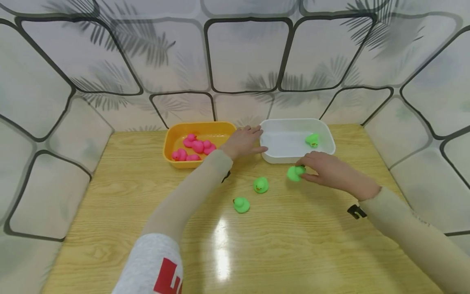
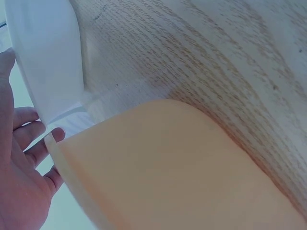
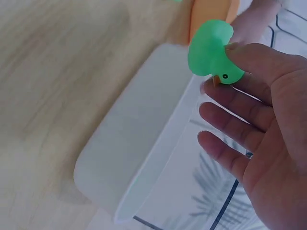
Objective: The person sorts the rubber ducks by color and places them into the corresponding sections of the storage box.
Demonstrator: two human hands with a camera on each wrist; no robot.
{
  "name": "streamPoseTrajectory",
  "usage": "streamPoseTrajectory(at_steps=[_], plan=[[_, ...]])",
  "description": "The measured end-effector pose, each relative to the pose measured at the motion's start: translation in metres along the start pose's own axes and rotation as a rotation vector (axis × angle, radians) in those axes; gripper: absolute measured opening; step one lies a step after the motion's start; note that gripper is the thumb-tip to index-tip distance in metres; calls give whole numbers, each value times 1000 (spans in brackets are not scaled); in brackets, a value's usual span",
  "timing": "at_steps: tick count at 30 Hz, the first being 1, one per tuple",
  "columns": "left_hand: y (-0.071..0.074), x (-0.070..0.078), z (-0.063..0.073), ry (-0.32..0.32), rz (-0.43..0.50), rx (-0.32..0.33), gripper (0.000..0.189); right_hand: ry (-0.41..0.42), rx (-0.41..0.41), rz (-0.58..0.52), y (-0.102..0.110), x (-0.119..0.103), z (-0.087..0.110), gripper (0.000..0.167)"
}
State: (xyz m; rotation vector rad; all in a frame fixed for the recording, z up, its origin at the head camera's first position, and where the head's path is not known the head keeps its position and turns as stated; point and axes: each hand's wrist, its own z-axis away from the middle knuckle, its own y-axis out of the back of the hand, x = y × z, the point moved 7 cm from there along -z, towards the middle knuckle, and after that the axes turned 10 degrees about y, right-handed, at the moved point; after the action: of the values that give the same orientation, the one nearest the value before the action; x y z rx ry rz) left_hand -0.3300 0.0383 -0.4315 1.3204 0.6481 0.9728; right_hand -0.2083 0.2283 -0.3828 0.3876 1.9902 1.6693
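Note:
My right hand (image 1: 328, 170) pinches a green rubber duck (image 3: 211, 50) between thumb and fingers, in front of the white basin (image 1: 280, 157). In the right wrist view the duck hangs beside the basin's near end. One green duck (image 1: 312, 140) lies inside the white basin. My left hand (image 1: 243, 142) spans the gap between the two basins, its fingers extended and its fingertips at the white basin's left rim. Beside that hand, the orange basin (image 1: 167, 149) holds several pink ducks (image 1: 197, 146). Its wall fills much of the left wrist view.
Two more green ducks, a farther duck (image 1: 261, 185) and a nearer duck (image 1: 241, 205), stand on the wooden table (image 1: 147, 245) in front of the basins. A patterned white backdrop (image 1: 249, 57) encloses the table's back and sides.

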Motion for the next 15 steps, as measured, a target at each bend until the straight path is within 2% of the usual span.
streamPoseTrajectory(at_steps=[3, 10, 15], plan=[[0, 0, 0, -4, -11, 4, 78, -15, 3, -6, 7, 11, -3, 24], [-2, -1, -2, -7, -25, 6, 78, -130, -33, -29, 14, 46, -4, 27], [-3, -2, -4, -7, -24, 15, 78, -171, -56, -36, 17, 67, -6, 29]])
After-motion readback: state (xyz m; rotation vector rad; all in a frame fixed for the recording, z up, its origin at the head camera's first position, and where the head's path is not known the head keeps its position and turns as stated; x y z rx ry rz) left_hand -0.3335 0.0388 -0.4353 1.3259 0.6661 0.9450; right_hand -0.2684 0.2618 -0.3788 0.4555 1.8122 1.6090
